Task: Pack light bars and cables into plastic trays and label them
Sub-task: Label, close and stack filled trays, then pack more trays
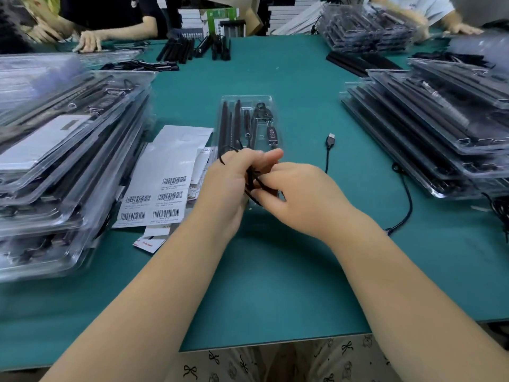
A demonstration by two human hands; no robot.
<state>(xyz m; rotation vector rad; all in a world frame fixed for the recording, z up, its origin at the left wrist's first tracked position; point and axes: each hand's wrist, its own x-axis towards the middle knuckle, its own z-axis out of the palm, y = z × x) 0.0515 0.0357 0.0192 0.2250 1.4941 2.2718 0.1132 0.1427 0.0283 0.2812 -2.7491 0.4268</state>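
At the centre of the teal desk (289, 78), both bare forearms reach forward and meet over the near end of a clear moulded plastic tray (249, 119). The left hand (231, 183) comes in from 7 o'clock, its fingers (264, 157) curled around a thin black cable (252, 179) that loops over its knuckles. The right hand (300, 197) comes in from 5 o'clock, wrist bent inward, thumb and forefinger pinching the same cable just beside the left palm.

The tray lies with its long axis running from 12 to 6 o'clock. Slim black light bars (230, 125) sit lengthwise in its left channels, and a small black controller with a red display (272, 133) rests in its right side. The cable's free length trails off at 3 o'clock, curving across the desk to a black USB plug (330, 140) that points toward 12 o'clock.

At 9 o'clock, white barcode label sheets (162, 188) lie fanned out, touching a tall stack of filled clear trays (68, 150). Another stack of filled trays (440, 128) stands at 3 o'clock. Loose black bars (192, 49) lie at 12 o'clock. Other people's hands rest on the far edge at 11 (89, 41) and 1 o'clock (464, 29).
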